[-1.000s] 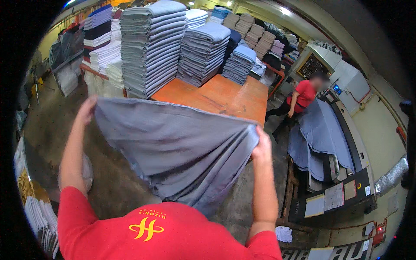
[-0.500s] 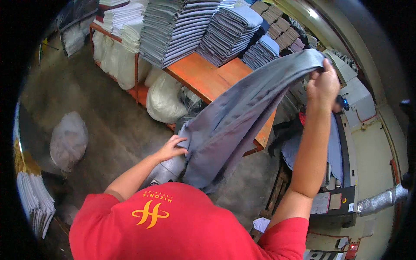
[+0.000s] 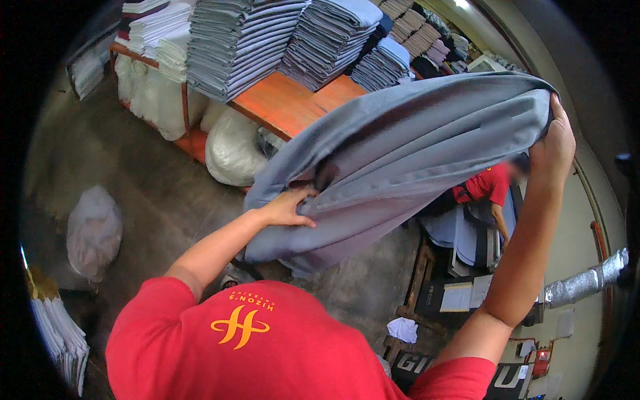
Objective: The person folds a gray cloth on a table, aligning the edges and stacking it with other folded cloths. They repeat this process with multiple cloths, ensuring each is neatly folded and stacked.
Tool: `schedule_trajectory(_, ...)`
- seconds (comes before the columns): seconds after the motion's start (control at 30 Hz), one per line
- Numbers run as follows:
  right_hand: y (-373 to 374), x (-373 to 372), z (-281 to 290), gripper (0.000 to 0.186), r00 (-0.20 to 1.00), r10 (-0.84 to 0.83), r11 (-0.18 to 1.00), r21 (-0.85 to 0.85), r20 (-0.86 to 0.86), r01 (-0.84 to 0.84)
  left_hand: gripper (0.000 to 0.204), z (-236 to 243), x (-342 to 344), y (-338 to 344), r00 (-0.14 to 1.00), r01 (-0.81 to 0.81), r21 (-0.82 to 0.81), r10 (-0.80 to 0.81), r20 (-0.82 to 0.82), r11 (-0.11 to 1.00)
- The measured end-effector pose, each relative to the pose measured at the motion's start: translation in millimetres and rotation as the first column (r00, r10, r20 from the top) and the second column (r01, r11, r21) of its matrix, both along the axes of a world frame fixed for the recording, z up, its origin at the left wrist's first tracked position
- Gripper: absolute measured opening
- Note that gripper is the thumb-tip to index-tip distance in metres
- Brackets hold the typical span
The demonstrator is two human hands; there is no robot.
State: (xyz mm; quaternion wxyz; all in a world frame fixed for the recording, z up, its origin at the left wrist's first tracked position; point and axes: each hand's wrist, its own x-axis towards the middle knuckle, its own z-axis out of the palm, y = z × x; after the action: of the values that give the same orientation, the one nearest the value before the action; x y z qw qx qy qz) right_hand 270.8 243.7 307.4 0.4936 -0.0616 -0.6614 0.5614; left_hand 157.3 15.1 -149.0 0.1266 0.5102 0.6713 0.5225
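Note:
A large grey cloth (image 3: 400,160) is stretched in the air in front of me, loosely folded lengthwise and rising to the right. My right hand (image 3: 557,143), raised with the arm extended, grips its upper right end. Lower down, at the cloth's left part, my left hand (image 3: 290,208) has a fold between thumb and fingers; some of those fingers are hidden in the fabric. The cloth hides part of an orange table (image 3: 287,103) behind it.
Stacks of folded grey cloths (image 3: 243,43) stand on the table, with white ones (image 3: 160,30) further left. Below sits a bulging clear plastic bag (image 3: 233,150). Another bag (image 3: 95,230) is on the floor. At right a person in red (image 3: 490,187) bends by a machine.
My right hand has moved right and outward, pulling the cloth wider and flatter. My left hand has risen slightly and shifted right on it. The view has turned, bringing the other person more into sight.

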Motion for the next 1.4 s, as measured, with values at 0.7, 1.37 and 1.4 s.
schedule_trajectory(0.7, 95.6, 48.5, 12.5, 0.027, 0.685, -0.576, -0.396, 0.885, -0.446, 0.243, 0.018, -81.7, -19.5, -110.7, 0.910, -0.118, -0.056, 0.131, 0.393, 0.991)
schedule_trajectory(1.37, 154.7, 163.2, -14.4, 0.035, 0.599, -0.778, -0.290, 0.954, -0.189, -0.076, 0.040, -77.9, 82.3, -145.1, 0.542, 0.740, -0.064, -0.536, 0.647, 0.670)
schedule_trajectory(1.4, 155.6, 164.0, -17.9, 0.035, 0.597, -0.784, -0.284, 0.954, -0.172, -0.098, 0.041, -85.7, 94.4, -150.1, 0.490, 0.684, -0.018, -0.441, 0.752, 0.729)
